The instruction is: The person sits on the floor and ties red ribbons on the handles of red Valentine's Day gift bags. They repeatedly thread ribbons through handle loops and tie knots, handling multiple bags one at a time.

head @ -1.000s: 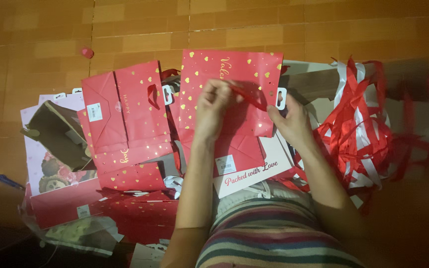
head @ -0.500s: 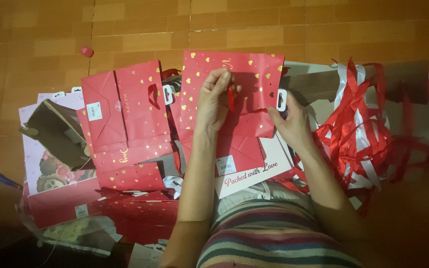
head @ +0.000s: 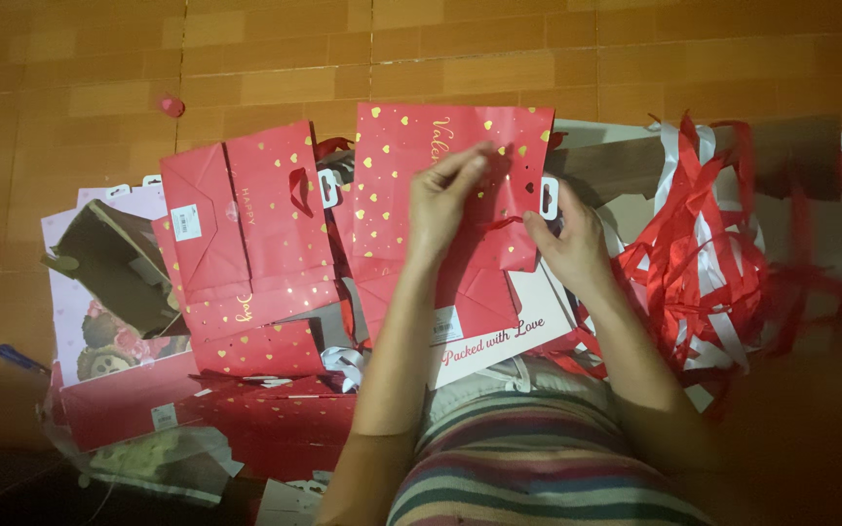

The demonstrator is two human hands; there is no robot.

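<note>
We hold a red gift bag [head: 411, 195] with gold hearts flat over the pile on the tiled floor [head: 538, 49], roughly in the middle of the heap in front of us. Our left hand [head: 445, 200] lies on the face of the bag near its top edge, fingers curled and pinching a thin red ribbon [head: 504, 222] that runs across to the right. Our right hand [head: 567, 244] grips the bag's right edge, fingers closed at the spot where the ribbon ends.

Just to the left of this bag lies a second red bag [head: 246, 234] with gold hearts, folded flat and tilted. Further left sits a pale pink bag [head: 99, 321] with a teddy-bear picture, a brown opened bag resting on it. To the right is a tangled heap of red and white ribbons [head: 704, 263]. A small red scrap [head: 171, 105] lies on the bare tiles beyond the pile. A blue pen [head: 19, 358] pokes out at the pile's left side.
</note>
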